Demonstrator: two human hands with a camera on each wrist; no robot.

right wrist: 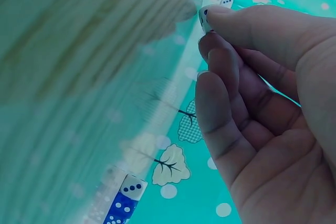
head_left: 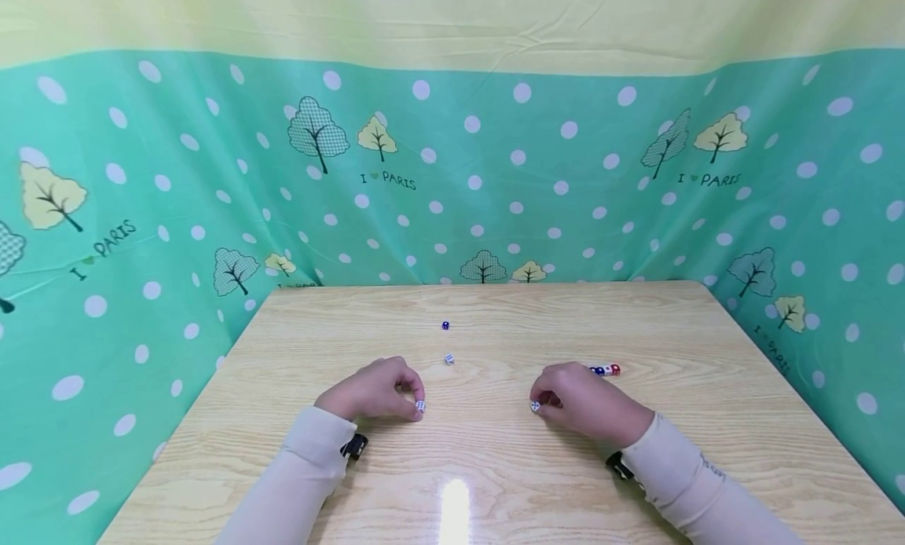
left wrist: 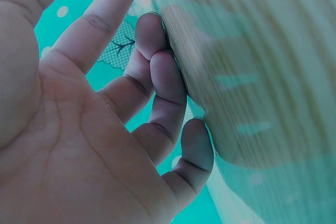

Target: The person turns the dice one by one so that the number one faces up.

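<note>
My left hand [head_left: 375,389] pinches a white die [head_left: 420,406] between thumb and forefinger, low at the tabletop. Its other fingertips [left wrist: 167,74] rest along the wood in the left wrist view. To the right, my right hand [head_left: 590,404] pinches another white die [head_left: 535,406] with dark pips, also close over the table; the right wrist view shows this die at the thumb tip. Beyond the left fingers lies a white die [head_left: 448,359]. Behind the right hand is a row of dice [head_left: 606,370], blue, white and red, partly hidden by that hand.
A dark blue die [head_left: 445,325] sits farther back on the wooden table [head_left: 339,317]. A green dotted cloth [head_left: 509,207] with printed trees hangs around the back and sides. Light glares off the wood near the front.
</note>
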